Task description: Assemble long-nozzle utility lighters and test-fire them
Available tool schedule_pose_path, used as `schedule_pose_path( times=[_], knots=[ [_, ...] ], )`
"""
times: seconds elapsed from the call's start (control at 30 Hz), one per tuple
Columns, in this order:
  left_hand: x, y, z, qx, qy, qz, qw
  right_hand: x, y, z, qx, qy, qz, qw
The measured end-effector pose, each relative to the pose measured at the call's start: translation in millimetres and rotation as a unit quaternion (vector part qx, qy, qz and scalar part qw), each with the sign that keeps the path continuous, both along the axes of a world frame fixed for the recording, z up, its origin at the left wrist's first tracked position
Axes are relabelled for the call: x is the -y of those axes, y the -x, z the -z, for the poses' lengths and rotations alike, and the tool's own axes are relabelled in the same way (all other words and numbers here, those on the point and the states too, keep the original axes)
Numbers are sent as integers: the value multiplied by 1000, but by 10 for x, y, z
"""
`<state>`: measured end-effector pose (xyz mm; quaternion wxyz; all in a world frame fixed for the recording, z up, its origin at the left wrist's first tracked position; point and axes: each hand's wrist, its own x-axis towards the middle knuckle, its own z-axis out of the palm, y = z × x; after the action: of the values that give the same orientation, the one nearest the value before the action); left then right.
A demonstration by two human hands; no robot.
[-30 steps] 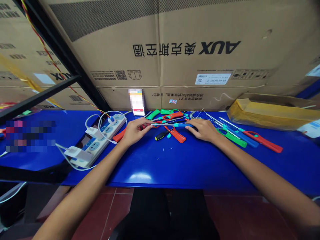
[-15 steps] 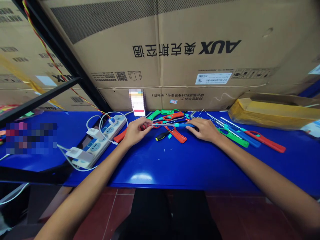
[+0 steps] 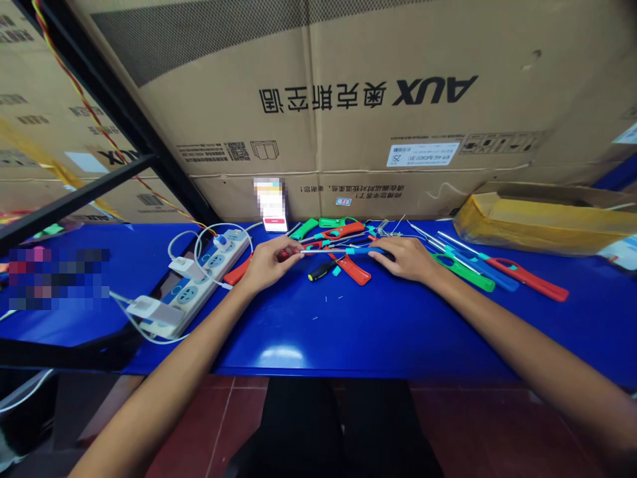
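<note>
Between my two hands a blue long-nosed lighter lies level, its metal tube pointing left. My right hand is closed round the blue handle. At the tube's tip, the fingers of my left hand are pinched together on it. Beneath and behind it lie red lighters, green lighters and a black and yellow screwdriver. To the right of my right hand rest more lighters: a green one, a blue one and a red one.
A white power strip with plugged chargers and looping cables lies at left, beside a black metal frame. A lit phone leans on the large carton. At the right is an open yellow-taped box. Small scraps dot the blue table.
Both hands keep their hold on the blue lighter in nearly the same place. The camera view has shifted slightly.
</note>
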<state>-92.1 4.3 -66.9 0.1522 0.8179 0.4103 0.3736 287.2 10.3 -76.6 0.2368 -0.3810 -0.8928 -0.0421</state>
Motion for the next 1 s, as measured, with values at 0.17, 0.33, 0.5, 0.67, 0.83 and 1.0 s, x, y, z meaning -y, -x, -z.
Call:
schedule_pose_path(
  times=[0.17, 0.33, 0.5, 0.67, 0.83, 1.0],
  knots=[
    [57, -59, -19, -30, -20, 43, 998, 12, -6, -10, -15, 0, -7, 1000],
    [96, -86, -38, -8, -36, 35, 999, 87, 92, -59, -25, 10, 15, 1000],
    [83, -71, -32, -13, -36, 28, 999, 151, 209, -51, 11, -1, 69, 998],
    [66, -67, -8, -18, -31, 21, 999, 146, 233, -8, 31, -22, 102, 994],
    [65, -82, 0, -23, -30, 22, 999, 140, 230, 18, 51, -22, 140, 989],
    [72, -70, -28, -21, -28, 33, 999, 147, 217, 7, 58, 0, 133, 989]
  ],
)
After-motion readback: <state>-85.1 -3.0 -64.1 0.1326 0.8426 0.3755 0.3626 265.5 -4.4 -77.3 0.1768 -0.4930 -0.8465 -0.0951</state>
